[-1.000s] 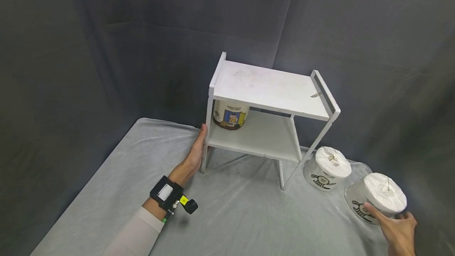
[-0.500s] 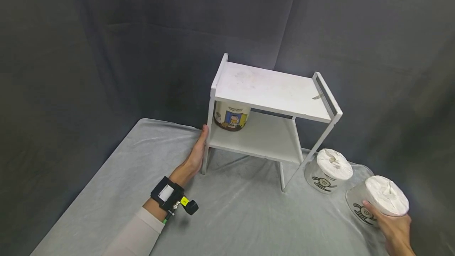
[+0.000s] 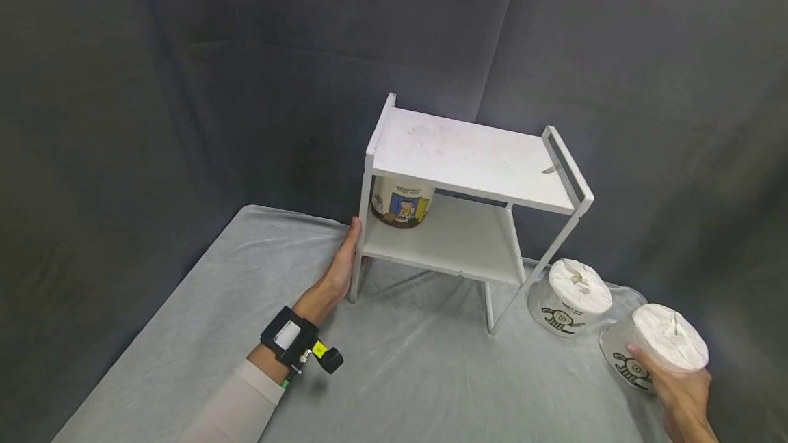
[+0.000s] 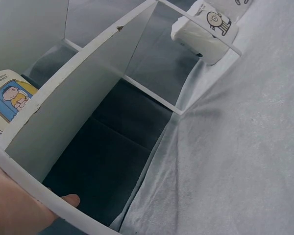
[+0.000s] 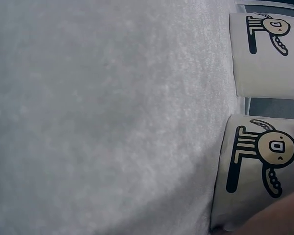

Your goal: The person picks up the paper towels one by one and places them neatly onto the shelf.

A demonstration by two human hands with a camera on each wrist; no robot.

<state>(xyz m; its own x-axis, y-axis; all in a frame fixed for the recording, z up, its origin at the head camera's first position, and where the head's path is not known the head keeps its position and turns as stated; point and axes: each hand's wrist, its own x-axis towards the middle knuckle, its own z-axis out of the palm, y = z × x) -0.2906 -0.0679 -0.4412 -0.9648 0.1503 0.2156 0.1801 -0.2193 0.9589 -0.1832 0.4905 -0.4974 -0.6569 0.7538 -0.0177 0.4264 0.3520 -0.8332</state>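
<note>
My left hand (image 3: 337, 269) holds the left side frame of a white two-tier shelf rack (image 3: 468, 156). In the left wrist view, a fingertip (image 4: 71, 199) shows on the inner side of that frame, below the lower board. My right hand (image 3: 682, 398) grips a wrapped toilet paper roll (image 3: 671, 337) printed with a dog-like figure, its thumb across the front; the other fingers are mostly hidden behind. A second such roll (image 3: 572, 296) stands beside it, near the rack's right leg. On the lower board, at the left, sits a cream toilet paper roll (image 3: 400, 204) with a cartoon picture.
Grey cloth (image 3: 418, 381) covers the table. A dark curtain (image 3: 277, 87) hangs close behind the rack and the rolls. The rack's top board has raised side rails, and its slanted right leg (image 3: 542, 258) stands near the second roll.
My right hand has closed more firmly around the nearer roll, its fingers moving in behind it. The left hand stays at the rack, and the view has shifted slightly.
</note>
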